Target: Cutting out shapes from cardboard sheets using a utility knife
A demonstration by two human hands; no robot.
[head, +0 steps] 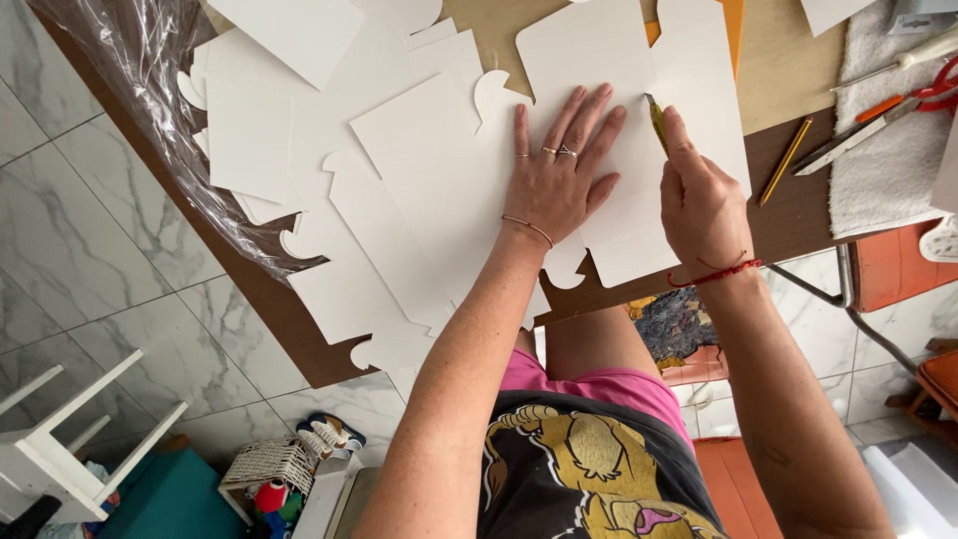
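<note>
Worktop: brown table (798,215), white card blanks.
Left hand (559,180): flat, fingers spread, pinning your card sheet (619,215).
Right hand (699,205): closed around yellow knife (656,118).
Risk: your blade may slip toward those nearby fingers.

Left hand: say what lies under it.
The left hand lies flat on a white card sheet. The sheet hides the table beneath; other sheets overlap alongside.

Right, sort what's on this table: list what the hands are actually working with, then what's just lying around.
In use:
left hand, pressed flat on the white die-cut cardboard sheet
right hand, holding the yellow-handled cutter against that sheet

Lying about:
yellow pencil
red-handled scissors
white towel
clear plastic wrap
stack of white cardboard cut-outs
</note>
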